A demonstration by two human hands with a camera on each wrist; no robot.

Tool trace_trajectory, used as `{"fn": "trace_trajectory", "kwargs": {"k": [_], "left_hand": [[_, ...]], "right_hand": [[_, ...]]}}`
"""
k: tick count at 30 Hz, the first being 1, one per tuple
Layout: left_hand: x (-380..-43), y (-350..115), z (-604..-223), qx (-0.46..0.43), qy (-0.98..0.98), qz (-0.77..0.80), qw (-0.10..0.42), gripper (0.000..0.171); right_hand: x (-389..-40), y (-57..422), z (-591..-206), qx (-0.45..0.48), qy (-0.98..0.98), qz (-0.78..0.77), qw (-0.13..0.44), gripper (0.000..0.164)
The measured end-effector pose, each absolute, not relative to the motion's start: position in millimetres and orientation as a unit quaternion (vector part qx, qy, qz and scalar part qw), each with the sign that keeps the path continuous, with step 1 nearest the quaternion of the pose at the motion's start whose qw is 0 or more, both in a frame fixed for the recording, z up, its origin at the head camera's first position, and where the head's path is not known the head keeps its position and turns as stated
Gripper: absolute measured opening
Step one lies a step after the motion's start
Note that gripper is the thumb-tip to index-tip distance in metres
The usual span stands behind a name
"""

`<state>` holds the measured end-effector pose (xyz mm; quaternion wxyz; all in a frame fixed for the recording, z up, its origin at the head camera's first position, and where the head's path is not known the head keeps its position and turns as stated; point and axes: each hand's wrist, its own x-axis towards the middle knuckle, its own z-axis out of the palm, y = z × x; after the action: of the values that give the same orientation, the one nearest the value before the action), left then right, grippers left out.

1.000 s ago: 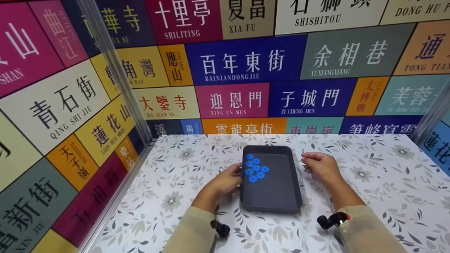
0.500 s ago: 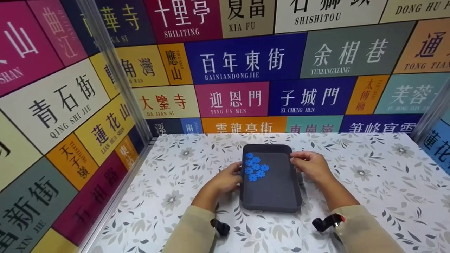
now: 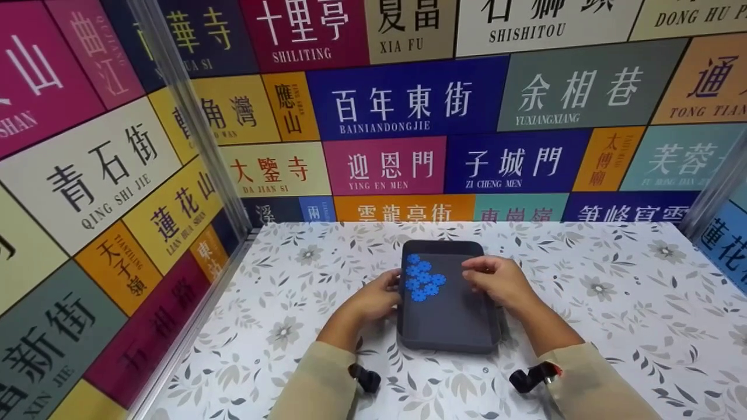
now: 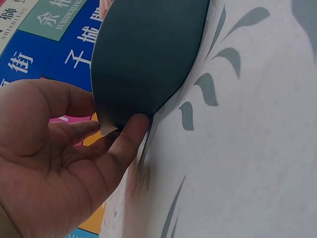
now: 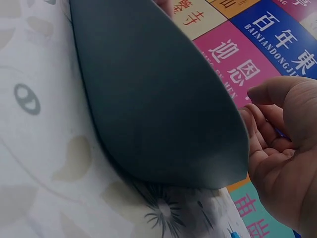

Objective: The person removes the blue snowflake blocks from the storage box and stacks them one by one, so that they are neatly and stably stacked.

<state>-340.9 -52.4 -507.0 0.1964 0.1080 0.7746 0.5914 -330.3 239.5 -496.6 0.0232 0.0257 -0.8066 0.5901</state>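
A dark grey rectangular tray [image 3: 449,326] lies on the table in the head view. Several small blue flower-shaped discs [image 3: 418,271] are clustered inside it, toward its far left. At the tray's left side my left hand [image 3: 373,297] holds the wall; the left wrist view shows its fingers [image 4: 133,134] bent about the tray's corner. My right hand [image 3: 496,283] is over the tray's right side, thumb and forefinger close together, the other fingers curled. I cannot tell whether it holds a piece. In the right wrist view, the right hand [image 5: 282,144] is beside the tray's dark outer wall [image 5: 158,99].
A white cloth [image 3: 630,326] with grey leaves and flowers covers the table. Behind it stands a wall of coloured sign panels [image 3: 408,96]. More panels line the left side, past a clear upright edge [image 3: 192,116]. Small black devices [image 3: 528,379] sit at both wrists.
My right hand has moved left, from beside the tray across its right rim to above its inside. The left hand, the tray and the blue discs have stayed in place.
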Motion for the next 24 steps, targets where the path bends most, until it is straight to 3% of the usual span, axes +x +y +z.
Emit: {"fn": "trace_trajectory", "kwargs": {"k": [9,24], "left_hand": [[-340,-52,-503,0.109,0.777,0.589,0.195,0.079],[-338,-52,-504,0.101,0.772,0.595,0.201,0.078]], "right_hand": [[-332,223,-483,0.033,-0.812,0.583,0.017,0.032],[-380,199,-478,0.05,-0.823,0.561,-0.077,0.036]]}}
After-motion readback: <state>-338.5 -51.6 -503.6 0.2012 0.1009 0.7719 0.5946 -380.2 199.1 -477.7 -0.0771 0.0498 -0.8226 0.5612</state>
